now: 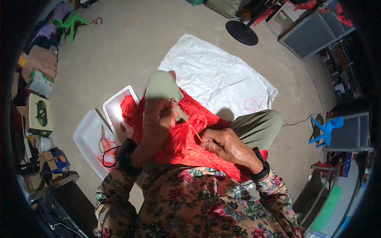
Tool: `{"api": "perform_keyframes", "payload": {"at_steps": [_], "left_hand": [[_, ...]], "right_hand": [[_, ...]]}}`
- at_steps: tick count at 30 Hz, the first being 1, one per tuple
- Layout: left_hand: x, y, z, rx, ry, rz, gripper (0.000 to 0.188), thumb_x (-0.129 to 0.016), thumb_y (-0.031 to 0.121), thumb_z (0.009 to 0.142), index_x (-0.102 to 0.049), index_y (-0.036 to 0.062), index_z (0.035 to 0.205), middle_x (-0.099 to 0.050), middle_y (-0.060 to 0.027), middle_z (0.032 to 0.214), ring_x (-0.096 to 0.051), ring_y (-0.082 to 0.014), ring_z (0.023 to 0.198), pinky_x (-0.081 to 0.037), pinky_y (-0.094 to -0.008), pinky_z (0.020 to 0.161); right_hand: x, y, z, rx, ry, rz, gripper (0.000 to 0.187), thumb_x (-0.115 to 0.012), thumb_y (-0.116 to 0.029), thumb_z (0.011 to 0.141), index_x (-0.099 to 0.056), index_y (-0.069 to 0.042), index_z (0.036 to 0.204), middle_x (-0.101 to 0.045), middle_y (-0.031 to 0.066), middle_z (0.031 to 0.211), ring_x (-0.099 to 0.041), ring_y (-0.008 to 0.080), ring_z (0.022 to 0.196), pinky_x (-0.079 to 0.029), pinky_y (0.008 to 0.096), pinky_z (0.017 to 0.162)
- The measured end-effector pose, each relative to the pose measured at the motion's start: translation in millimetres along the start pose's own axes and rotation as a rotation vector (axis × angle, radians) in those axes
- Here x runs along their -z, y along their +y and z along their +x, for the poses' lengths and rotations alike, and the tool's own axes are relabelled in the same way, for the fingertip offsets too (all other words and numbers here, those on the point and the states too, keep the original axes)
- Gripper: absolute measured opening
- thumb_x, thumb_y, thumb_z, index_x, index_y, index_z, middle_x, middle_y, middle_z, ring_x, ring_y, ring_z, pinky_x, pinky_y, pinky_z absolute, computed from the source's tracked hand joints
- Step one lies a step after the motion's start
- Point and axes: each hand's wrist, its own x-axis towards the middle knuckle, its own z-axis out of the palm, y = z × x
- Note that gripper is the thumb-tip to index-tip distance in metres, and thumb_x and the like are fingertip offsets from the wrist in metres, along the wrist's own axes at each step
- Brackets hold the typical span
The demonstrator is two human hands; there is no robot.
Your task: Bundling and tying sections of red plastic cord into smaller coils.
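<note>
A large bundle of red thread (180, 137) lies over my lap, spread across both thighs. My left hand (158, 119) is raised over its left part, fingers pinched on a thin red cord (189, 126). From there the cord runs slantwise down to my right hand (223, 144), whose closed thumb and fingers grip its lower end. A dark reddish loop (172, 100) shows by the left fingertips. Loose red strands bunch up between the hands. Both wrists wear black bands.
A white sheet (210, 71) covers the floor ahead. At my left stand a white box (134, 92) with red thread and a translucent tray (81, 133) with cord scraps. A blue stool (328, 130) is at right, a green stool (72, 25) far left, a round black base (242, 33) ahead.
</note>
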Motion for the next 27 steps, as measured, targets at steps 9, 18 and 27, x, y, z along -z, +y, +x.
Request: {"api": "perform_keyframes", "payload": {"at_steps": [9, 18, 27], "left_hand": [[31, 27, 13, -0.391, -0.172, 0.550, 0.014, -0.063, 0.014, 0.088, -0.064, 0.0004, 0.091, -0.064, -0.0124, 0.082, -0.064, -0.0213, 0.077, -0.049, -0.0336, 0.071], [33, 35, 39, -0.014, -0.576, -0.106, 0.035, -0.046, 0.027, 0.101, -0.064, -0.0013, 0.091, -0.068, -0.0103, 0.094, -0.065, -0.0182, 0.088, -0.050, -0.0333, 0.081], [10, 0, 36, 0.203, -0.405, -0.708, 0.033, -0.044, 0.026, 0.102, -0.061, -0.0014, 0.096, -0.065, -0.0101, 0.091, -0.060, -0.0171, 0.084, -0.047, -0.0305, 0.080]], "right_hand": [[-8, 16, 3, -0.109, 0.099, 0.253, 0.029, -0.062, -0.013, 0.093, -0.044, -0.001, 0.073, -0.030, 0.0024, 0.063, -0.030, 0.0102, 0.058, -0.030, 0.0313, 0.049], [-14, 20, 16, -0.058, 0.019, 0.026, 0.027, -0.059, -0.019, 0.094, -0.048, -0.001, 0.077, -0.035, 0.0147, 0.059, -0.035, 0.0248, 0.051, -0.034, 0.0391, 0.049], [-16, 27, 19, 0.082, 0.119, -0.097, 0.023, -0.054, -0.020, 0.096, -0.048, -0.002, 0.082, -0.044, 0.0190, 0.061, -0.048, 0.0384, 0.055, -0.037, 0.0447, 0.052]]}}
